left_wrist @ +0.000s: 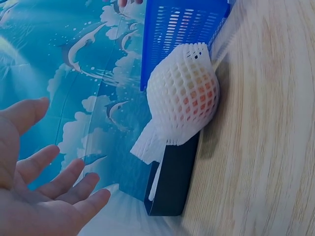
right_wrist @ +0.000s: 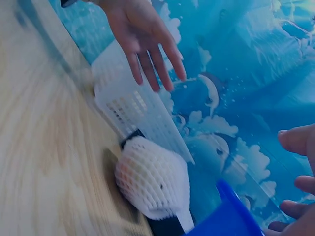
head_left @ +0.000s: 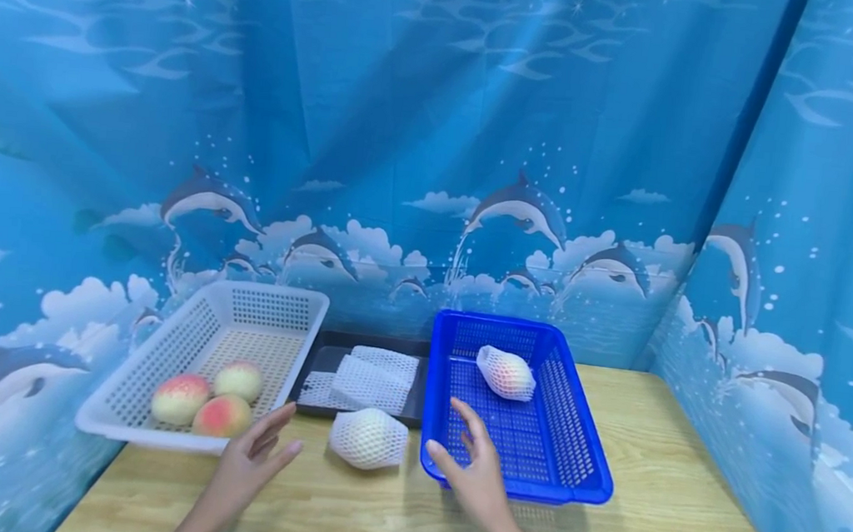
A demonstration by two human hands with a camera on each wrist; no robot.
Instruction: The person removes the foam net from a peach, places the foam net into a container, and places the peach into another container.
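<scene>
The head view is bright, with white glare on the tabletop (head_left: 659, 468) nearer the camera than the blue basket (head_left: 567, 411) and a soft shadow along that basket's near edge. Both wrist views look dimmer and softer.

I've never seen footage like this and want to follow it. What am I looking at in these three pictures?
There is no machine here, just a person's bare left hand and right hand. The wide picture comes from a camera on the head, looking forward and down; the two tilted ones come from cameras on each wrist, looking at that hand's work. On the wooden table, a white basket on the left holds three bare peaches. In the middle, a black tray holds white foam nets, and a netted fruit lies in front of it. On the right, a blue basket holds another netted fruit. Both hands are open and neither holds anything.
</scene>
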